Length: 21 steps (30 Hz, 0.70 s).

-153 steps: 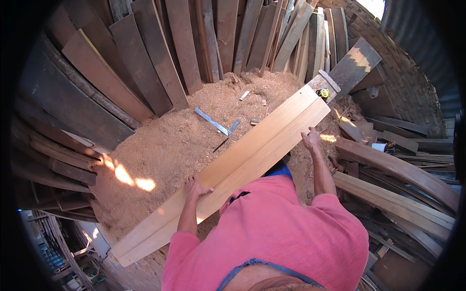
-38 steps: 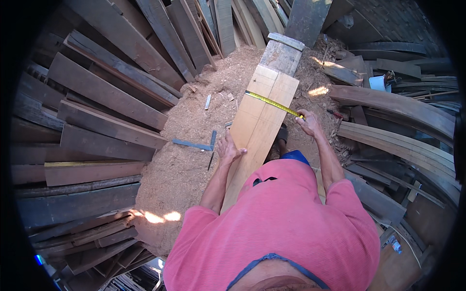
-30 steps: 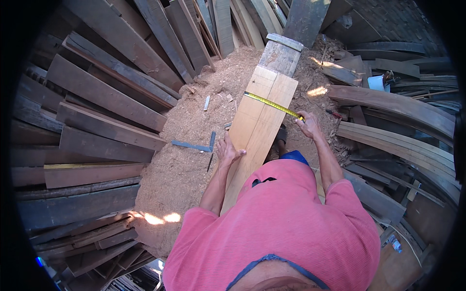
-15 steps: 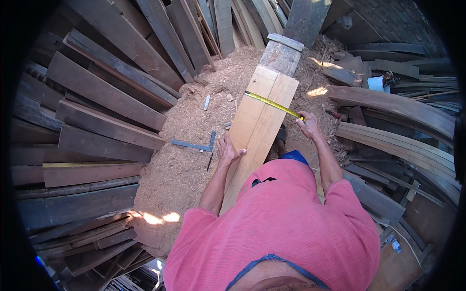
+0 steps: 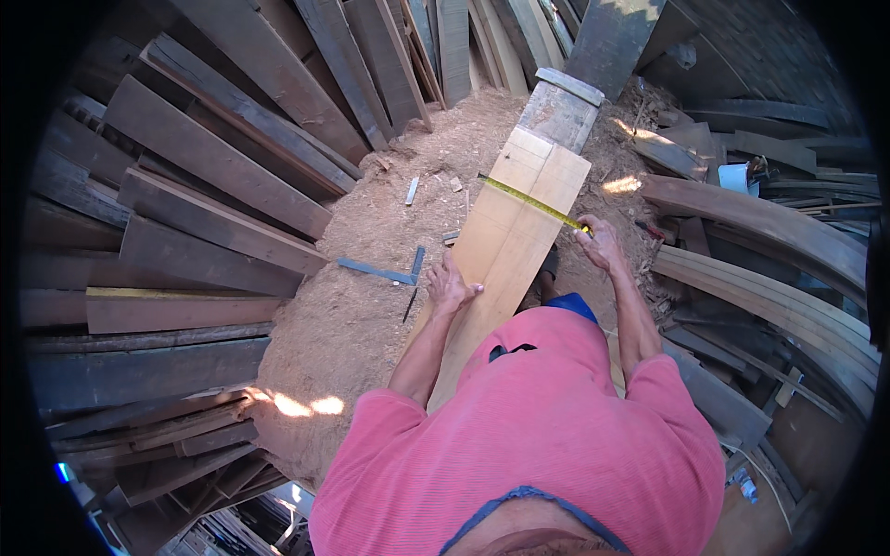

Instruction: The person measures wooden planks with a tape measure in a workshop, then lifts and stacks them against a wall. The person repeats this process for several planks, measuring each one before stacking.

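Observation:
A long pale wooden plank lies lengthwise before me, with pencil lines across and along its face. My left hand rests on its left edge, thumb stretched over the wood and fingers spread forward. My right hand is closed around a tape measure off the plank's right side; its case is mostly hidden by the fingers. From there the yellow tape blade runs across the plank, its tip slightly beyond the left edge. Left of the plank, a metal try square and a thin dark pencil-like stick lie on the sawdust.
Under the plank's far end is a worn wooden support. Sawdust covers the ground, with small wood offcuts on it. Many boards lean around the left side; curved timbers are stacked at right, near a white-blue container.
The view has shifted, so the scene sits further right. The tape's tip has slid slightly left relative to the plank and pokes past its edge. Both hands keep about the same places.

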Each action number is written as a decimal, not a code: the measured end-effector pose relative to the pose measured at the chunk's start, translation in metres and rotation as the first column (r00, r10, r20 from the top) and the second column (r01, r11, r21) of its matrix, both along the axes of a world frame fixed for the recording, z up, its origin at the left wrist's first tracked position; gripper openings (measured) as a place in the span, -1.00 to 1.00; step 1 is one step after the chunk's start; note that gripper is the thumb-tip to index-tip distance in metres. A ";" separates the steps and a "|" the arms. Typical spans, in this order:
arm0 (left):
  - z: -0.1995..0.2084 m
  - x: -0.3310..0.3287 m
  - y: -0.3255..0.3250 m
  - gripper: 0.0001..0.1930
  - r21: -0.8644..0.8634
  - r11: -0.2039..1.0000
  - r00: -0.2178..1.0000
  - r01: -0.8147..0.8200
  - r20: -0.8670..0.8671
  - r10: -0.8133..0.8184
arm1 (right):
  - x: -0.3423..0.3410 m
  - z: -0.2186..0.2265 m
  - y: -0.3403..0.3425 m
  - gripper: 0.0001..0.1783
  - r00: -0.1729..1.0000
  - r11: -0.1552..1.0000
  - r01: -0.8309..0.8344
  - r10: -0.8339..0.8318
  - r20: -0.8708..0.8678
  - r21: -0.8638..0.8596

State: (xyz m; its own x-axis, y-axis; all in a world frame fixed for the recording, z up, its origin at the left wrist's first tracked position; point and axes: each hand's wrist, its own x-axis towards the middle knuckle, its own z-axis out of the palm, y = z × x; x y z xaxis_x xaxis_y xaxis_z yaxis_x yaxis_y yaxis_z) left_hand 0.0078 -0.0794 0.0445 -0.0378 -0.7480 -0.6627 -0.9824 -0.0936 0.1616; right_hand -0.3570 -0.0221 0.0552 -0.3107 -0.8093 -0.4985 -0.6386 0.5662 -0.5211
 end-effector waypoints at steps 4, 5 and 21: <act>0.000 0.001 0.002 0.20 -0.010 1.000 1.000 -0.004 -0.012 0.004 | 0.003 -0.001 -0.003 -0.54 1.000 1.000 -0.001 0.001 -0.019 0.004; 0.000 0.002 0.002 0.21 -0.017 1.000 1.000 0.005 -0.008 -0.005 | 0.001 -0.002 -0.002 -0.54 1.000 1.000 -0.009 0.009 -0.021 0.000; 0.002 0.000 0.001 0.19 -0.004 1.000 1.000 0.009 0.015 -0.009 | -0.013 -0.017 0.035 -0.51 0.997 0.999 0.042 -0.041 -0.062 0.020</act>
